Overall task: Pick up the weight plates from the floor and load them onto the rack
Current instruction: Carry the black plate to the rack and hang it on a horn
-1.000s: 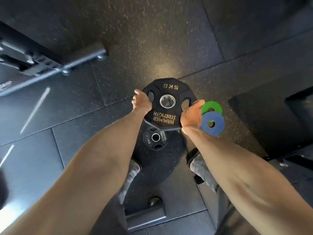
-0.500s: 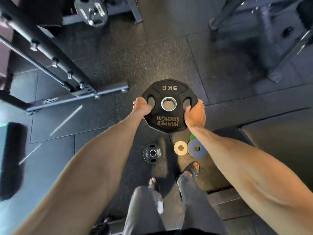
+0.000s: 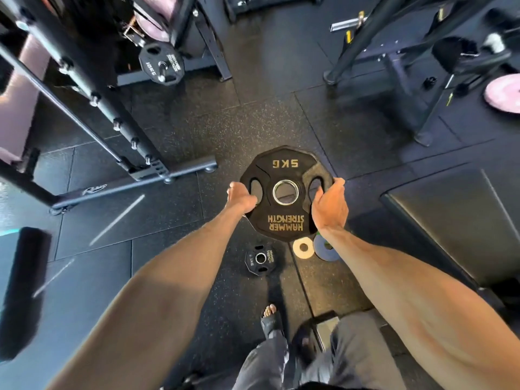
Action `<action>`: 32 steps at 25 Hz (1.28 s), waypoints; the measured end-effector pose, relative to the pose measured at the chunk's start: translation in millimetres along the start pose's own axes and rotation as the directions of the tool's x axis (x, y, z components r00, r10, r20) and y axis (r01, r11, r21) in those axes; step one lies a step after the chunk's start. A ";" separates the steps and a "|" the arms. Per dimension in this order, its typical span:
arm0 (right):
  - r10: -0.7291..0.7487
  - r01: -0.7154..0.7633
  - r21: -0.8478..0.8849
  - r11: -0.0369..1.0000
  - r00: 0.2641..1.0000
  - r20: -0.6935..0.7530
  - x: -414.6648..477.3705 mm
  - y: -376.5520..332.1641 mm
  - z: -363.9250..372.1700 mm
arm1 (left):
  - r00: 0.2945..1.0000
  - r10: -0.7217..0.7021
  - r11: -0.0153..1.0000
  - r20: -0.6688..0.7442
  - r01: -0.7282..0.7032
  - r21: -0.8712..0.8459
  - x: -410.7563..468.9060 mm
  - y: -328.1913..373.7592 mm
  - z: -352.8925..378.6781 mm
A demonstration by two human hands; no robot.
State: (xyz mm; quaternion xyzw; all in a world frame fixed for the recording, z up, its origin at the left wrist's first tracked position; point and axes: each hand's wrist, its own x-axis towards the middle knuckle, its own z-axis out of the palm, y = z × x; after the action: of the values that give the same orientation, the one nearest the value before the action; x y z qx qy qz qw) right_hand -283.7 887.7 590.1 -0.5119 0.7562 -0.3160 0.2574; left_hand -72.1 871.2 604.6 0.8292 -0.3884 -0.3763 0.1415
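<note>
Both hands grip one black 5 kg plate (image 3: 284, 175) held out in front, off the floor (image 3: 253, 122): the left hand (image 3: 240, 197) is curled through its left grip slot, the right hand (image 3: 329, 205) through its right slot. Below it on the floor lie a small black plate (image 3: 260, 258), a white ring plate (image 3: 303, 247) and a blue ring plate (image 3: 326, 250) just beside each other. A 10 kg plate (image 3: 161, 64) hangs on the rack (image 3: 92, 88) at upper left
</note>
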 end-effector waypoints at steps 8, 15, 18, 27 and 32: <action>-0.113 0.110 0.035 0.993 0.988 0.107 -90.3 33.3 -44.6 | 0.993 -0.101 0.976 -0.064 0.086 -0.200 -121.3 -86.1 16.3; -0.347 0.355 0.032 0.934 0.884 0.313 -210.6 55.9 -87.0 | 0.916 -0.345 0.890 -0.207 0.248 -0.384 -281.6 -195.7 38.6; -0.397 0.420 0.053 0.906 0.801 0.448 -267.3 66.2 -87.8 | 0.852 -0.479 0.822 -0.213 0.350 -0.448 -345.0 -253.8 53.2; -0.545 0.684 0.146 0.715 0.414 0.729 -470.3 93.2 -76.6 | 0.596 -0.776 0.549 -0.209 0.475 -0.688 -537.7 -434.3 81.9; -0.584 0.732 0.273 0.625 0.206 0.785 -614.3 94.0 -89.5 | 0.443 -0.866 0.424 -0.233 0.400 -0.812 -673.2 -516.3 77.7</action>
State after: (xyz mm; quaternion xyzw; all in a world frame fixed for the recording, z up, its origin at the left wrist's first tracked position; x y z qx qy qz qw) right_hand -194.0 1508.4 620.7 -0.8847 0.2717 -0.0562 0.3747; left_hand -130.9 1720.9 626.0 0.8775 0.2160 -0.2078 0.3744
